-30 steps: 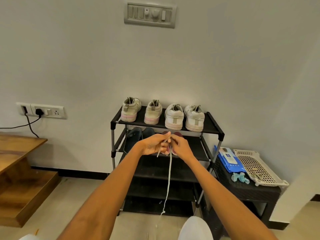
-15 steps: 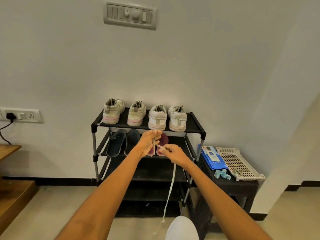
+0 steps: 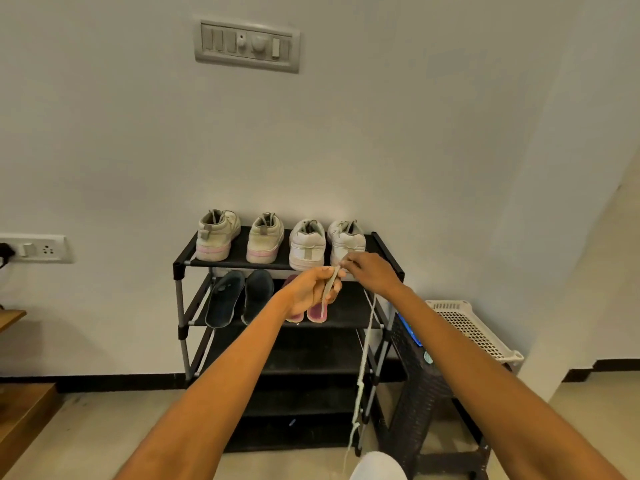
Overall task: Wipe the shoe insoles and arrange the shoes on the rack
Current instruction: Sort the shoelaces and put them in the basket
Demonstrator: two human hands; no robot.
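A black shoe rack point(image 3: 388, 251) stands against the wall. Its top shelf carries two pairs of pale sneakers, one pair with pink soles point(image 3: 216, 235) on the left and a white pair point(image 3: 308, 244) on the right. On the second shelf lie dark insoles point(image 3: 225, 299) and pink insoles point(image 3: 317, 313). My left hand point(image 3: 311, 292) grips one end of a pale shoelace point(image 3: 363, 358) in front of the rack. My right hand point(image 3: 372, 273) pinches the same lace near the rightmost sneaker point(image 3: 346, 240). The lace's long tail hangs down toward the floor.
A dark wicker side table point(image 3: 426, 382) stands right of the rack, bearing a white perforated tray point(image 3: 474, 327) and a blue packet point(image 3: 410, 329). Wooden furniture point(image 3: 20, 410) sits at the left edge. A wall socket point(image 3: 34, 247) and switch panel point(image 3: 247, 45) are on the wall.
The view has shifted right and closer to the rack. My hands have moved apart along the lace, the right one rising toward the rightmost white sneaker.
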